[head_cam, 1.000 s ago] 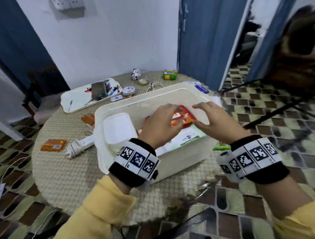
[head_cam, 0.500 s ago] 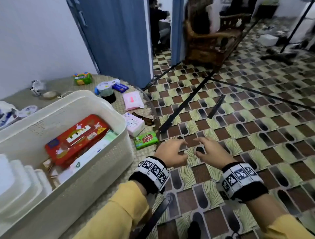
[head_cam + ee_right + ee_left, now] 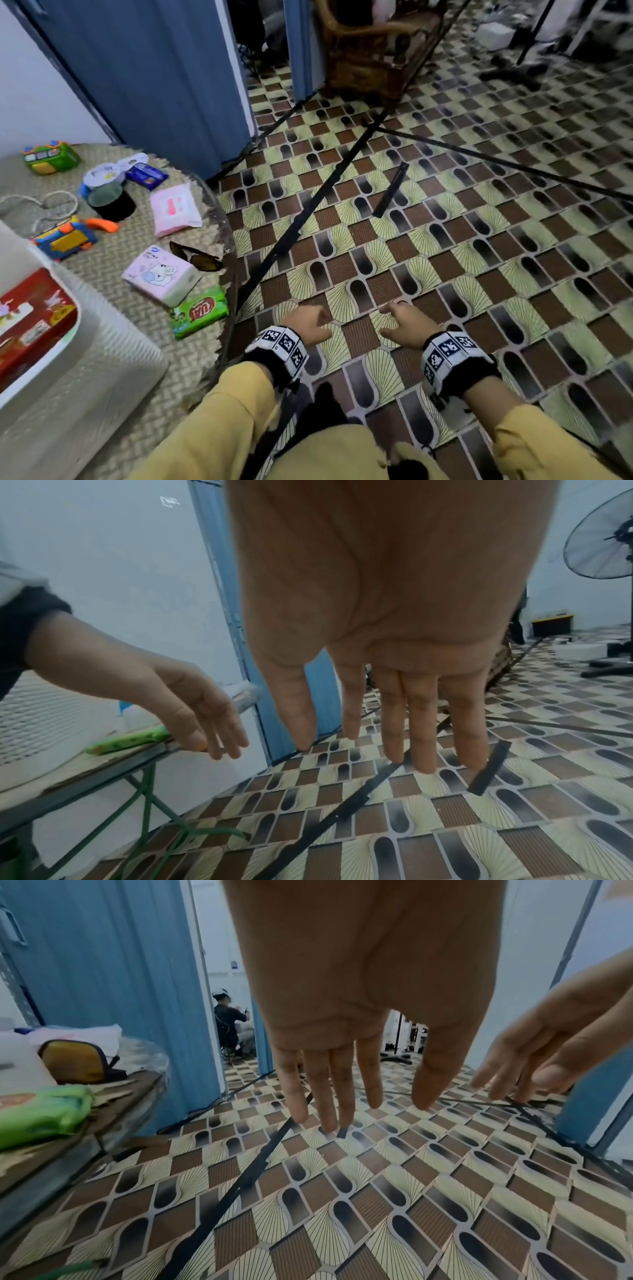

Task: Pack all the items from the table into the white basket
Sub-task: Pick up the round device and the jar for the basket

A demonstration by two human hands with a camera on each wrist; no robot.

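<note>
Head view shows the left hand (image 3: 308,323) and right hand (image 3: 404,323), fingers straight and empty, over the floor beside the desk (image 3: 130,342). White basket (image 3: 85,387) stands on the desk, green packet (image 3: 200,311) just beside it.

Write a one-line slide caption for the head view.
Both empty hands, left hand and right hand, hover over the tiled floor beside the table, where the green packet awaits the white basket.

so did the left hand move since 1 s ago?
Yes. The left hand was inside the white basket on the red tin; now it hangs open past the table edge over the tiled floor, right of the basket.
</note>
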